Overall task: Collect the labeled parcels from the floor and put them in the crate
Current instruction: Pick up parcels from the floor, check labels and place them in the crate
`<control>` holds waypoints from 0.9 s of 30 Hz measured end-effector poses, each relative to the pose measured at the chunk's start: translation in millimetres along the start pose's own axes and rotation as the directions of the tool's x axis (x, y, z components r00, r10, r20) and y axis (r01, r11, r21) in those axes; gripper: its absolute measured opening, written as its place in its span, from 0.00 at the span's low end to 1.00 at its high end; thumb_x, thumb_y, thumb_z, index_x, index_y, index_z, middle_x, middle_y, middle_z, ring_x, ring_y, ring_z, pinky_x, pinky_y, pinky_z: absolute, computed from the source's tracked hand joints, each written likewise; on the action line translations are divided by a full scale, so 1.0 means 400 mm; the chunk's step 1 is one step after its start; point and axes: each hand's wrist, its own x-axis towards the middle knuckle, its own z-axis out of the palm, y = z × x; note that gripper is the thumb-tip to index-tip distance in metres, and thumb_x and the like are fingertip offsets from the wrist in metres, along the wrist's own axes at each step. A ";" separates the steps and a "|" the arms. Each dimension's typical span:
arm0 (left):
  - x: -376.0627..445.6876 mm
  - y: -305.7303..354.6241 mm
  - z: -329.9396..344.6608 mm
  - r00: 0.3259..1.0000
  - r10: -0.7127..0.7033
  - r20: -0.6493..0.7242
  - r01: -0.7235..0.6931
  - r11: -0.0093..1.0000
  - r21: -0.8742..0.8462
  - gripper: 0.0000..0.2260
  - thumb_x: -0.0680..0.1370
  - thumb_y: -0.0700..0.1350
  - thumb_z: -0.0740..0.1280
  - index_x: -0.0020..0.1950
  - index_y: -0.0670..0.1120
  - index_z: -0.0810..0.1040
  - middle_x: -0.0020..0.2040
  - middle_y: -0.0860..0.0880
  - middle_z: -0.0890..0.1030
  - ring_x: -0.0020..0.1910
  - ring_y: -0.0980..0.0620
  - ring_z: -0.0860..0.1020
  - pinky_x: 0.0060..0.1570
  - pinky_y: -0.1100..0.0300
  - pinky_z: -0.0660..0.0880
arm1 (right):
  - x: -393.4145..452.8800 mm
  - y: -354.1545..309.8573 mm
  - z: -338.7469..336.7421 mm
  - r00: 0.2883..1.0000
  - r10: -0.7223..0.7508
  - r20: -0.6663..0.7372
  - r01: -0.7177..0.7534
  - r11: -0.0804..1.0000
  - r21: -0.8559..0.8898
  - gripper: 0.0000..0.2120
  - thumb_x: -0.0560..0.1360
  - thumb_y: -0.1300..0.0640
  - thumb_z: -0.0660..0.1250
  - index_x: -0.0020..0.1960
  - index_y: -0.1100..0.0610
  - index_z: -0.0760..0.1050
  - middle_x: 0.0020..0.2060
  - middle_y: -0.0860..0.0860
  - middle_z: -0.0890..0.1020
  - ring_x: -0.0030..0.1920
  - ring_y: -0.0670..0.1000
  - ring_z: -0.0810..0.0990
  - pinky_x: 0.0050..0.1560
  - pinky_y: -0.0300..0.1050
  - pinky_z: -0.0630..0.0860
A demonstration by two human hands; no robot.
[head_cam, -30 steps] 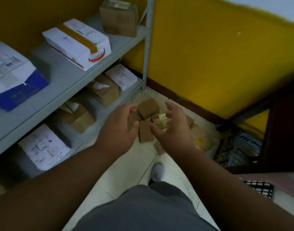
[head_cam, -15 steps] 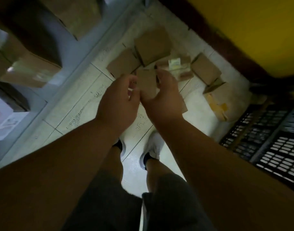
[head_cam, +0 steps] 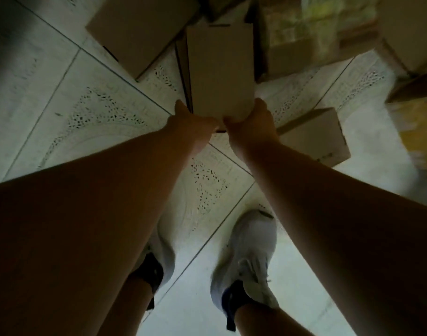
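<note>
Cardboard parcel [head_cam: 219, 71], 1 item: now gripped at its near end by left hand [head_cam: 195, 124] and right hand [head_cam: 250, 124]; 0.5 s ago merely reached for. Lift due; crate unseen.

Dim, motion-blurred, wide-angle edge distortion

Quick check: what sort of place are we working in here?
Probably a parcel storeroom or sorting corner: plain cardboard parcels scattered on a tiled floor, and both hands gripping one parcel.
</note>
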 end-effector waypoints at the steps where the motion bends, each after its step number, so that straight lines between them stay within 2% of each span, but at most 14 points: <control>1: 0.023 0.004 0.010 1.000 -0.005 0.030 0.008 0.998 -0.067 0.44 0.76 0.56 0.71 0.81 0.52 0.45 0.77 0.42 0.65 0.69 0.40 0.70 0.49 0.54 0.69 | 0.023 0.000 0.015 0.999 0.032 -0.005 -0.032 0.999 0.018 0.31 0.74 0.46 0.70 0.72 0.54 0.64 0.63 0.53 0.76 0.60 0.57 0.78 0.61 0.57 0.77; 3: 0.040 0.009 0.021 0.996 0.080 0.029 -0.076 0.990 -0.115 0.40 0.76 0.55 0.70 0.81 0.53 0.49 0.69 0.44 0.73 0.61 0.44 0.76 0.52 0.54 0.70 | 0.040 -0.012 0.022 0.998 0.054 -0.019 -0.054 0.998 0.027 0.28 0.75 0.46 0.68 0.71 0.53 0.64 0.60 0.51 0.75 0.56 0.56 0.78 0.57 0.58 0.79; 4: 0.032 0.014 0.015 0.992 0.128 0.008 -0.127 0.989 -0.080 0.37 0.77 0.56 0.69 0.80 0.53 0.53 0.65 0.47 0.75 0.56 0.46 0.77 0.50 0.54 0.72 | 0.033 -0.026 0.012 0.998 0.048 -0.035 -0.047 0.999 0.018 0.26 0.75 0.47 0.67 0.70 0.51 0.65 0.57 0.50 0.73 0.53 0.55 0.78 0.55 0.58 0.80; 6: -0.023 0.031 -0.023 0.980 0.196 -0.031 -0.196 0.980 -0.011 0.35 0.76 0.58 0.69 0.78 0.53 0.57 0.64 0.46 0.74 0.54 0.46 0.77 0.45 0.53 0.76 | -0.009 -0.067 -0.034 0.995 0.027 -0.093 -0.024 0.999 0.030 0.23 0.77 0.48 0.65 0.70 0.49 0.66 0.55 0.50 0.69 0.51 0.55 0.77 0.53 0.57 0.80; 8: -0.122 0.050 -0.091 0.965 0.256 -0.055 -0.260 0.963 -0.075 0.41 0.71 0.54 0.76 0.77 0.57 0.56 0.65 0.47 0.73 0.54 0.48 0.77 0.37 0.61 0.74 | -0.086 -0.125 -0.110 0.990 -0.018 -0.140 0.029 0.996 0.079 0.18 0.78 0.46 0.63 0.67 0.49 0.70 0.57 0.52 0.69 0.51 0.55 0.77 0.52 0.55 0.80; 10: -0.239 0.065 -0.175 0.936 0.343 -0.073 -0.350 0.930 -0.112 0.45 0.67 0.46 0.80 0.77 0.55 0.58 0.63 0.51 0.75 0.52 0.56 0.78 0.33 0.70 0.72 | -0.185 -0.199 -0.201 0.984 -0.044 -0.172 0.069 0.988 0.140 0.17 0.79 0.42 0.62 0.62 0.50 0.74 0.56 0.52 0.69 0.50 0.52 0.76 0.51 0.50 0.78; 13: -0.440 0.129 -0.331 0.892 0.437 -0.117 -0.446 0.892 -0.077 0.34 0.68 0.42 0.79 0.70 0.51 0.68 0.58 0.52 0.78 0.45 0.61 0.78 0.30 0.78 0.70 | -0.346 -0.337 -0.363 0.983 -0.078 -0.169 0.106 0.980 0.167 0.20 0.81 0.39 0.57 0.59 0.53 0.76 0.54 0.55 0.73 0.49 0.54 0.77 0.51 0.49 0.76; 15: -0.574 0.187 -0.450 0.865 0.461 -0.199 -0.480 0.875 -0.057 0.27 0.70 0.43 0.78 0.66 0.51 0.72 0.58 0.51 0.79 0.48 0.57 0.79 0.39 0.72 0.74 | -0.451 -0.428 -0.472 0.980 -0.126 -0.155 0.149 0.977 0.153 0.21 0.81 0.38 0.55 0.56 0.52 0.76 0.53 0.55 0.77 0.49 0.53 0.78 0.50 0.48 0.74; 17: -0.708 0.251 -0.575 0.833 0.496 -0.247 -0.526 0.848 -0.071 0.21 0.72 0.47 0.77 0.63 0.52 0.76 0.56 0.51 0.80 0.51 0.53 0.80 0.48 0.61 0.76 | -0.571 -0.529 -0.584 0.968 -0.165 -0.188 0.200 0.962 0.186 0.19 0.79 0.35 0.54 0.52 0.48 0.74 0.49 0.50 0.79 0.47 0.49 0.79 0.48 0.49 0.77; 18: -0.777 0.288 -0.637 0.817 0.515 -0.257 -0.549 0.832 -0.080 0.19 0.72 0.48 0.76 0.61 0.52 0.77 0.56 0.50 0.81 0.50 0.52 0.80 0.48 0.59 0.76 | -0.635 -0.584 -0.639 0.958 -0.192 -0.211 0.233 0.953 0.193 0.20 0.77 0.32 0.54 0.51 0.46 0.73 0.48 0.48 0.80 0.47 0.48 0.80 0.47 0.51 0.79; 20: -0.922 0.357 -0.750 0.799 0.536 -0.273 -0.578 0.809 -0.102 0.15 0.74 0.54 0.73 0.58 0.53 0.77 0.53 0.52 0.81 0.47 0.55 0.80 0.43 0.64 0.74 | -0.763 -0.685 -0.743 0.939 -0.244 -0.242 0.295 0.934 0.200 0.25 0.71 0.27 0.54 0.51 0.45 0.74 0.47 0.46 0.81 0.47 0.46 0.82 0.47 0.51 0.82; 23: -1.141 0.441 -0.894 0.802 0.488 -0.345 -0.575 0.787 -0.222 0.10 0.77 0.61 0.65 0.54 0.59 0.73 0.43 0.57 0.82 0.38 0.61 0.82 0.35 0.66 0.76 | -0.931 -0.825 -0.867 0.933 -0.285 -0.222 0.328 0.926 0.188 0.37 0.65 0.24 0.57 0.66 0.45 0.73 0.58 0.47 0.79 0.58 0.50 0.79 0.56 0.56 0.80; 25: -1.262 0.473 -0.967 0.783 0.463 -0.415 -0.602 0.732 -0.319 0.12 0.78 0.63 0.62 0.55 0.57 0.74 0.43 0.55 0.83 0.37 0.59 0.83 0.39 0.56 0.81 | -1.026 -0.889 -0.922 0.935 -0.331 -0.126 0.354 0.882 0.311 0.32 0.69 0.28 0.63 0.70 0.38 0.67 0.58 0.42 0.81 0.57 0.50 0.82 0.53 0.59 0.81; 27: -1.367 0.492 -1.031 0.769 0.438 -0.465 -0.623 0.674 -0.396 0.13 0.79 0.62 0.61 0.56 0.55 0.74 0.46 0.52 0.83 0.42 0.53 0.84 0.46 0.47 0.82 | -1.114 -0.933 -0.955 0.906 -0.421 -0.047 0.394 0.797 0.458 0.23 0.74 0.38 0.68 0.67 0.33 0.65 0.50 0.39 0.84 0.47 0.46 0.86 0.41 0.50 0.84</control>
